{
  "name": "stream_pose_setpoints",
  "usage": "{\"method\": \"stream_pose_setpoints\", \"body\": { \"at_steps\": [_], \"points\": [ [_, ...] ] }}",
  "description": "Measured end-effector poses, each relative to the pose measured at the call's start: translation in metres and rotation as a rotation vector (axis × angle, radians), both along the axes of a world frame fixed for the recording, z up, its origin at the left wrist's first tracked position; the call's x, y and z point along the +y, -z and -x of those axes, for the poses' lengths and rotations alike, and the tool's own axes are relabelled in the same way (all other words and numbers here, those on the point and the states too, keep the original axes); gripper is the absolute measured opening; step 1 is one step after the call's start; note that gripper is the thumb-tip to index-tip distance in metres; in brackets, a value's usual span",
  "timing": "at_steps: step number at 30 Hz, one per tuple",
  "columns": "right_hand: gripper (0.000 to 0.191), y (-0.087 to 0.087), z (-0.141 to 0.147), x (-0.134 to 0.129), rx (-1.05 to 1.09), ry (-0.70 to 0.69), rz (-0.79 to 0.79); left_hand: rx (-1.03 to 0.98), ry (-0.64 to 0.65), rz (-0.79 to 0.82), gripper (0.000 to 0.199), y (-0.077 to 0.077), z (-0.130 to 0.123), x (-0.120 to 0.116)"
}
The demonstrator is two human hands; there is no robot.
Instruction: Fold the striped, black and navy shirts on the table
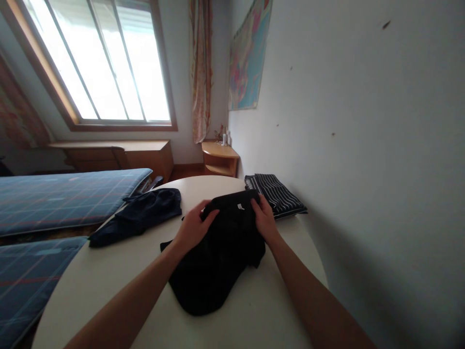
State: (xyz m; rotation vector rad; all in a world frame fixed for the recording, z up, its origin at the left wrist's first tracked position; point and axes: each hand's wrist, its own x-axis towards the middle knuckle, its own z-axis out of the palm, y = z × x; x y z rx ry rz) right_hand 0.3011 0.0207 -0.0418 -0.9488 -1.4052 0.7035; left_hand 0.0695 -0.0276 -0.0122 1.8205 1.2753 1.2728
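Black cloth (218, 271) rests on the table (109, 286), its far edge pinched at one end by the left hand (195, 224) and at the other by the right hand (265, 219), so straightening that edge seems the current step, and the next move calls for even tension.

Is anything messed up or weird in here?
Yes, the wall on the right has a few small dark marks; I can't tell if they're chips or dirt. Also, the navy garment lies rumpled at the left edge of the round table, while the striped cloth lies much flatter.
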Motion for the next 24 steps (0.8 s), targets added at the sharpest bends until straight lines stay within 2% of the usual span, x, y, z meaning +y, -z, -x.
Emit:
{"method": "stream_pose_setpoints", "body": {
  "at_steps": [3, 6, 9, 15, 18, 21, 24],
  "points": [
    [0.037, -0.004, 0.004, -0.007, 0.048, -0.013, 0.002, 0.132, -0.065, -0.122, 0.032, -0.008, 0.003, -0.003],
    [0.049, -0.007, 0.004, -0.013, 0.027, -0.010, -0.027, 0.223, -0.057, -0.180, 0.029, -0.012, 0.004, -0.006],
    [0.060, -0.009, 0.003, -0.017, -0.061, 0.021, -0.095, 0.268, -0.039, -0.195, 0.027, -0.014, 0.003, -0.007],
    [0.066, -0.010, 0.000, -0.019, -0.328, 0.009, -0.195, 0.295, -0.048, -0.201, 0.027, -0.012, 0.002, -0.006],
    [0.056, -0.011, -0.002, -0.019, -0.505, 0.035, -0.296, 0.333, -0.018, -0.230, 0.024, -0.011, 0.003, -0.006],
    [0.028, -0.014, -0.004, -0.019, -0.633, 0.035, -0.374, 0.371, 0.010, -0.258, 0.021, -0.009, 0.004, -0.005],
    [0.022, -0.016, -0.005, -0.022, -0.659, -0.020, -0.407, 0.418, 0.026, -0.278, 0.021, -0.008, 0.003, -0.005]
  ]
}}
